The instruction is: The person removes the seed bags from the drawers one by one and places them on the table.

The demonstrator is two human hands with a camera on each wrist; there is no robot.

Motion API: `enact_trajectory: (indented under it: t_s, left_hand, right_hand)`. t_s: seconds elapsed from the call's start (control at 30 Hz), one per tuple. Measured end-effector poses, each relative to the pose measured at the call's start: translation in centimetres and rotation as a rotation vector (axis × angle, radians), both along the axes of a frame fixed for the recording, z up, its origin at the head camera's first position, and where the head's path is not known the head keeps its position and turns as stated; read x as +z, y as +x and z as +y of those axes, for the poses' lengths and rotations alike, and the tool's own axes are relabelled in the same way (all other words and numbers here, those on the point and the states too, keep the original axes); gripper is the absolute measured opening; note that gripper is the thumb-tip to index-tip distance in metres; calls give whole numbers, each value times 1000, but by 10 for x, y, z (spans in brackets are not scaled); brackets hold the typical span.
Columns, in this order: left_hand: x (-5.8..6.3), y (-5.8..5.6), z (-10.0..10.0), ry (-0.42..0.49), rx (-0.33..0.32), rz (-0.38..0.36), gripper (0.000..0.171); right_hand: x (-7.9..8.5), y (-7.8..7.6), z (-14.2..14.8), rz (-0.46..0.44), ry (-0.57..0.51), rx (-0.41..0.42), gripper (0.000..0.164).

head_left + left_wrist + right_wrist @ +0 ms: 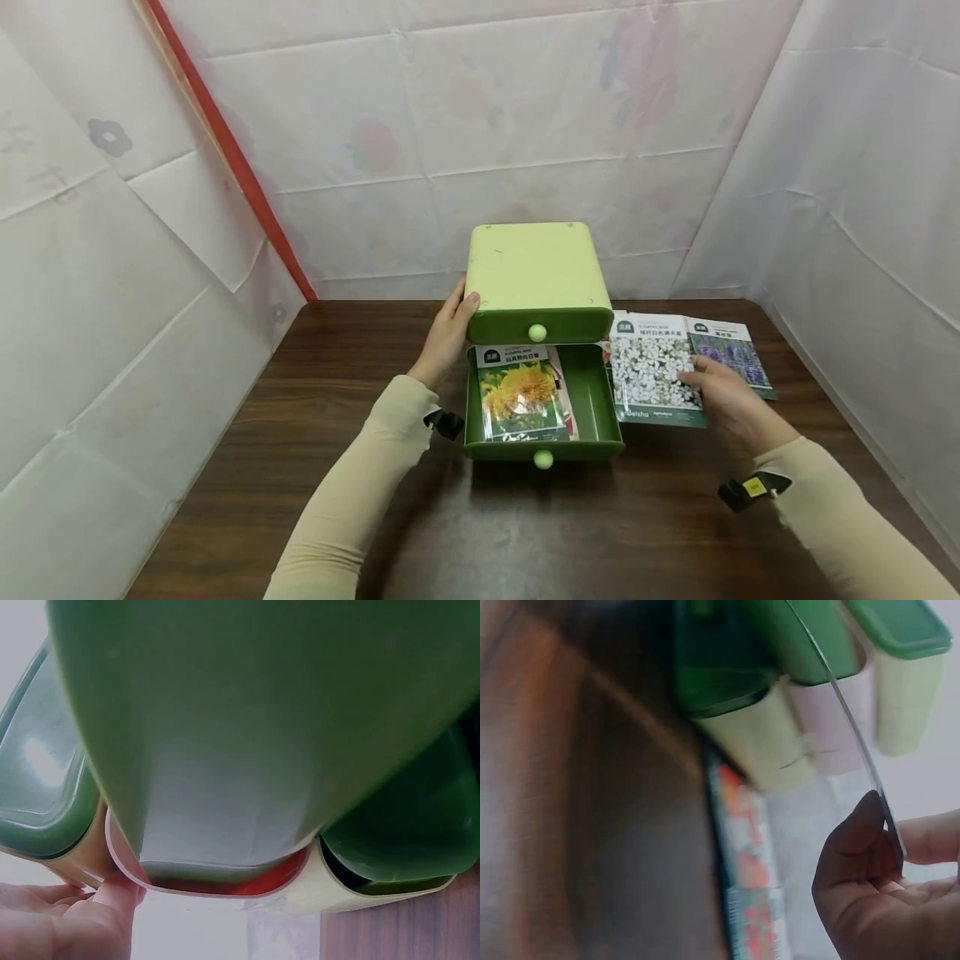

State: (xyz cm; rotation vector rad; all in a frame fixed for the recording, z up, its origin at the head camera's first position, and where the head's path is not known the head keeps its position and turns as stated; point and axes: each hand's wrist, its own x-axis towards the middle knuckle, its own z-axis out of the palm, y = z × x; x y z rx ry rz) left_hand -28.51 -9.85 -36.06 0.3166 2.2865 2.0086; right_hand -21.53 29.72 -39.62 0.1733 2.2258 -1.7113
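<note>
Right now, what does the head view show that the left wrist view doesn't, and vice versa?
Only head: the right grip pinching the white-flower packet, the purple-flower packet, and the yellow-flower packet in the open drawer.
Only left wrist: the bottom drawer and pink casing rim.
Both: the left grip, top drawer, open drawer and tabletop.

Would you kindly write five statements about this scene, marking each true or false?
1. The right grip pinches the white-flower packet. True.
2. The yellow-flower packet lies in the open drawer. True.
3. The left grip also holds a packet. False: the left grip touches the cabinet.
4. The white-flower packet is inside the open drawer. False: it is outside the drawer.
5. The purple-flower packet is right of the cabinet. True.
</note>
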Motion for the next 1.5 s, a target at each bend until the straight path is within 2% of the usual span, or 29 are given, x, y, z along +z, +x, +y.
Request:
enact_trajectory:
  t_s: [0.17,0.27,0.33,0.53,0.7,0.93,1.13,1.5]
  left_hand:
    - [0,1,0,22,-19,4,67]
    - [0,1,1,32,-18,-8,67]
    - [0,1,1,36,-18,-13,68]
    - [0,2,1,27,-13,-7,70]
    - [0,3,0,28,-18,-2,66]
    - [2,4,0,23,-7,1,70]
    - [3,3,2,31,-8,-4,69]
    - [3,4,1,32,-11,-17,67]
  right_hand:
    - [-21,5,0,-22,208,73,50]
    - [-30,9,0,-7,295,125,51]
    - [-35,12,-2,-8,309,139,44]
    - [-46,16,-7,-22,263,163,26]
    - [-50,20,-10,-13,318,179,28]
    - [-53,18,-11,3,411,170,35]
    - [-52,17,-13,-7,439,144,30]
    - [-51,15,-17,44,513,166,30]
